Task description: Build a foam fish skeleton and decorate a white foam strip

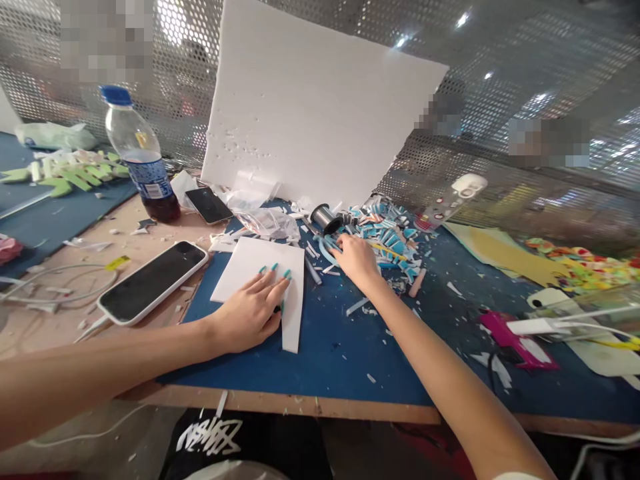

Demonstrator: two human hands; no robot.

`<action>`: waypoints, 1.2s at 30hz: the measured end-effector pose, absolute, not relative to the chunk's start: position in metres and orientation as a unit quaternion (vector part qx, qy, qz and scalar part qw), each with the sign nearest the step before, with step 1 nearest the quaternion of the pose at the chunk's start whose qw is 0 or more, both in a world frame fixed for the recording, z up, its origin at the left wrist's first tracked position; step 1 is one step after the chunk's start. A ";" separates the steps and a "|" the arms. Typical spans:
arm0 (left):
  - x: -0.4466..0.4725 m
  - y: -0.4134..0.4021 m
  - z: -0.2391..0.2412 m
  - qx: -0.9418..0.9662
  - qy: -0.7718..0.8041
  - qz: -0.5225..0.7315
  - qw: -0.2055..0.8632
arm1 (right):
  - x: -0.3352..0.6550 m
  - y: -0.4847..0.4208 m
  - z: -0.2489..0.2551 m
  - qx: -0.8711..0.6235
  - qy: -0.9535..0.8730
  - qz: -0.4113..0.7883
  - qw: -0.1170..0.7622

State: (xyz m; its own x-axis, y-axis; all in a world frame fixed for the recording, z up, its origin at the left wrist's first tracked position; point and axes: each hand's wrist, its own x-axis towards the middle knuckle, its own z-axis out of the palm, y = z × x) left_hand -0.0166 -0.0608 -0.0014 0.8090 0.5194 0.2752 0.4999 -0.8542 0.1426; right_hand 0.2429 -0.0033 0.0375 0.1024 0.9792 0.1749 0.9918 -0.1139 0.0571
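Against the perforated metal screen [525,60] at the back of the table leans one large white foam board [320,107], tilted, its top left corner running out of view. Below it lies the blue cutting mat [330,347].

On the mat's left part lies one small white foam sheet [250,263]. It lies flat, its long axis running from the near table edge away toward the board, and its near left corner is hidden. The left hand [250,313] rests on it palm down, fingers stretched and a little spread, pressing and clasping nothing. The fingertips point away toward the board.

Two phones lie face up left of the sheet: a large white-cased phone [153,280] on the bare wood, angled, and a smaller phone [209,205] farther back. One plastic bottle [140,153] with a blue cap stands upright beside the smaller one.

The right hand [356,259] lies at the edge of a heap of blue and white scraps [395,237], too many and too jumbled to count. Its fingers curl over a pale blue loop [323,248]. Whether they grip the loop cannot be told, nor what the loop belongs to. One wire spool [324,217] lies just behind.
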 end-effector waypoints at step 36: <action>-0.024 -0.045 0.014 0.862 0.367 0.258 0.235 | 0.272 -0.009 0.040 -0.647 -0.760 0.026 0.063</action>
State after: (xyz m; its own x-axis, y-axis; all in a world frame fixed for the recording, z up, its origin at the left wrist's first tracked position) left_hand -0.0244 -0.0447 0.0144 0.5975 0.7541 0.2726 0.5108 -0.6200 0.5955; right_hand 0.2717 -0.0086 0.0397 -0.1558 0.9859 0.0611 0.9793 0.1623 -0.1211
